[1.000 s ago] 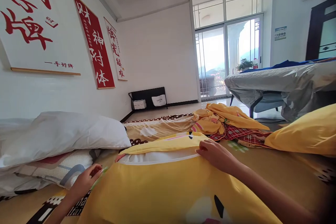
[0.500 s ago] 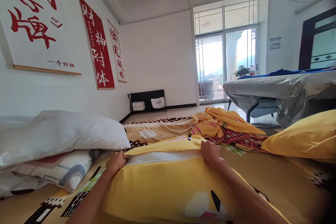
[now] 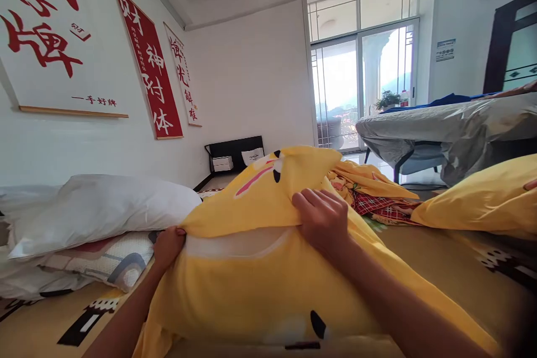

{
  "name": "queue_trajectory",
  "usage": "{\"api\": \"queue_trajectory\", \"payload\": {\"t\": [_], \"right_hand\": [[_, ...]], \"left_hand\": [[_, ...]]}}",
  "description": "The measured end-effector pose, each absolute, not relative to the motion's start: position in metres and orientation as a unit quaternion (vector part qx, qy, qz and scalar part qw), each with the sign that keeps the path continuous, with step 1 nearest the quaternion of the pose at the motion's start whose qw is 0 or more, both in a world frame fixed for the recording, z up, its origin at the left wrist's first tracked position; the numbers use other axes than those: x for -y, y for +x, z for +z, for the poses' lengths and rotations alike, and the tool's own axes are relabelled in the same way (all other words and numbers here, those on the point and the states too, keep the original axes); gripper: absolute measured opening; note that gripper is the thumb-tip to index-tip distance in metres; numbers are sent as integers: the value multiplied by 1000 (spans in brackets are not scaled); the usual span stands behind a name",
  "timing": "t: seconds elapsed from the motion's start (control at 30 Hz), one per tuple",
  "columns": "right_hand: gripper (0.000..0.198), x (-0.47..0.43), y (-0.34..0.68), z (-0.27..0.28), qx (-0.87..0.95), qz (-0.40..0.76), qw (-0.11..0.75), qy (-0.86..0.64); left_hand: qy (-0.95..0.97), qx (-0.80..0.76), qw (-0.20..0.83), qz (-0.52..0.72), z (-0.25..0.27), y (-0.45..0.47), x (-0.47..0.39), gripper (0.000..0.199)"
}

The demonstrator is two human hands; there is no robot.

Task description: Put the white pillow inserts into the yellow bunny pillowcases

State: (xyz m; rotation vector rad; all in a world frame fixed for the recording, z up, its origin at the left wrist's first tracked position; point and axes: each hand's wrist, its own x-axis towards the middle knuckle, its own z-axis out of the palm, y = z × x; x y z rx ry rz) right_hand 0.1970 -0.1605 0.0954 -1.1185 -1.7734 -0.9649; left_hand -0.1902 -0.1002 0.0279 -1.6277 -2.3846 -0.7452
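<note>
In front of me a yellow pillowcase (image 3: 251, 291) with black, white and pink printed shapes wraps a white pillow (image 3: 235, 245), which shows as a strip through the opening. My left hand (image 3: 169, 246) is closed on the pillowcase edge at the left end of that opening. Nearer the middle, my right hand (image 3: 321, 217) grips the upper edge of the pillowcase, knuckles up. Beyond both hands the far part of the pillowcase stands raised in a hump. The pillow's underside is hidden.
White pillows (image 3: 104, 207) lie on a patterned pillow (image 3: 121, 263) at left. To the right, another yellow pillow (image 3: 482, 201) rests on the tan printed sheet (image 3: 423, 257), near crumpled yellow and red plaid cloth (image 3: 377, 207). A plastic-covered table (image 3: 444, 134) stands behind.
The far side of the pillowcase has risen into a hump. My left hand has shifted left, and my right hand has moved left and up, both still gripping the cloth.
</note>
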Motion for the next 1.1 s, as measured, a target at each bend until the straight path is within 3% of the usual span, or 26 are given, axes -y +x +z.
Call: {"api": "queue_trajectory", "payload": {"t": [0.13,0.23,0.37,0.5,0.63,0.8,0.97,1.1], "right_hand": [[21,114,212,55,735,-309,353,-490],[20,100,210,47,708,-362,426,-431],[25,111,195,61,662,-442,515,-318],[28,105,227,58,674,-484,462,-313],[21,82,301,40,623,-474,444,-436],[17,76,323,27,645,-390,364,-547],[23,81,288,-12,751,-187,131,-620],[25,74,275,-28,757,-135,95,-633]], "left_hand": [[-524,750,201,-349,74,-186,113,17],[-500,649,278,-502,84,-166,124,19],[-529,562,262,-580,64,-130,133,20],[-554,501,235,-622,56,-120,140,13],[-485,510,249,-665,73,-133,144,14],[-464,536,291,-642,40,-142,126,23],[-581,615,253,-469,-49,-156,95,14],[-601,658,244,-382,-67,-165,83,11]]}}
